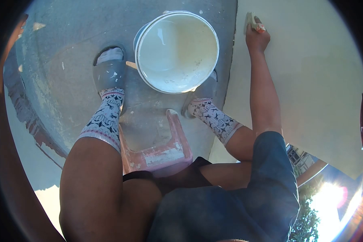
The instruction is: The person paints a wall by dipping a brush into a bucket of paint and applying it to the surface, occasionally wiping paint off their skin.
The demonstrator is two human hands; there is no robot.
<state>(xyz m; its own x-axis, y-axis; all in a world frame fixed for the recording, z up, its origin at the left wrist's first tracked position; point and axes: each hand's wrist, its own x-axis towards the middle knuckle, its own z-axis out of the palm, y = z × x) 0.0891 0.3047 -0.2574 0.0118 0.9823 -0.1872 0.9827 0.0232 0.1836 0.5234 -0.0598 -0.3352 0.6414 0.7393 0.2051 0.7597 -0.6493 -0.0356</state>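
At the upper right, my right hand (257, 39) is closed round the handle of a pale-smeared trowel (252, 21), held against the cream wall (310, 80). An orange-red handle end shows beside the fingers. Along the far left edge of the view, my left hand (20, 27) is only partly visible and dark; its fingers do not show well enough to tell what they do. Between my feet and a little ahead stands a white bucket (176, 52), its inside coated with a pale film.
I sit on a worn pinkish plastic stool (163, 156) with pale smears. My grey slides (110, 74) rest on the stained grey floor (80, 24). A wooden stick end (131, 64) pokes out beside the bucket. Low right, bright sun glares near green foliage (306, 222).
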